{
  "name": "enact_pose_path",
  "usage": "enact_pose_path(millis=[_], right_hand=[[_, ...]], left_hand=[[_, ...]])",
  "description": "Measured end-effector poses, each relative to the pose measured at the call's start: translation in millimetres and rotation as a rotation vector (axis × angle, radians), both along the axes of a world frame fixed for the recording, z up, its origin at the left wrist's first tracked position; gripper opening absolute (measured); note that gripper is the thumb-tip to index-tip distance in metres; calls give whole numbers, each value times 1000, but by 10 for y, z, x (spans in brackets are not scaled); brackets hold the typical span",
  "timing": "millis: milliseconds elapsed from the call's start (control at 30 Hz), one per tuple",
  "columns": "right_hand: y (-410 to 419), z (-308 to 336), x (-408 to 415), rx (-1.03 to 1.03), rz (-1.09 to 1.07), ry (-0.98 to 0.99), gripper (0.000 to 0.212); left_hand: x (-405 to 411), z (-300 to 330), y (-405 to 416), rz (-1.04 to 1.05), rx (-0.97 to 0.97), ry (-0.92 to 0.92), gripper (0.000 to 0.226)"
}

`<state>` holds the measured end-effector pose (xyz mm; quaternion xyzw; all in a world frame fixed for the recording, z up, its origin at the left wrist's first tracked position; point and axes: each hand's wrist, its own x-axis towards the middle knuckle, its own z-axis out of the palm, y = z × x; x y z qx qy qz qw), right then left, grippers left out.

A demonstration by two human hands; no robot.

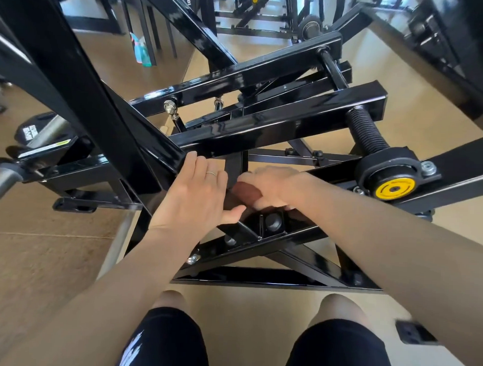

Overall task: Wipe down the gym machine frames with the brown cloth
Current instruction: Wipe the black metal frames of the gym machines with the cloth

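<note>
Mid-task at frame centre: right hand [273, 188] grips the brown cloth [247, 193] against the black frame [264, 129]; left hand [192, 193] rests flat, fingers straight; upper bars seemingly remain

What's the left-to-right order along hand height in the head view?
Steel bar → left hand resting on the black frame → brown cloth → right hand, grip curled round the cloth → yellow end cap.

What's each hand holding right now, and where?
The right hand grips the bunched brown cloth around its middle. The left hand holds nothing; its straight fingers rest on the black frame.
</note>
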<state>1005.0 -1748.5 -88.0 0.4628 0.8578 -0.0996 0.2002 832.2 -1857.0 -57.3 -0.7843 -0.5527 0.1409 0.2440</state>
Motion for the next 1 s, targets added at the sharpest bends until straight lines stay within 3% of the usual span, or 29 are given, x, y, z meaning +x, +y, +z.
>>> enact_pose_path(millis=[167, 267, 567, 667, 800, 900, 1000], right_hand=[[-26, 211, 344, 58, -166, -206, 71], [-10, 134, 299, 100, -116, -292, 75], [-30, -101, -220, 72, -20, -85, 68], [-103, 0, -84, 77, -105, -84, 70], [-243, 283, 218, 88, -316, -243, 71], [-377, 456, 348, 187, -531, -287, 62], [-433, 462, 262, 248, -608, -354, 65]], left_hand=[[0, -1, 5, -17, 8, -23, 100], [0, -11, 20, -19, 7, -18, 99], [-13, -31, 22, -32, 23, -8, 99], [-4, -39, 3, -32, 29, -9, 97], [2, -10, -6, -10, 16, -7, 98], [-11, 5, 1, -11, -1, -8, 98], [-11, 9, 16, -6, -5, 3, 96]])
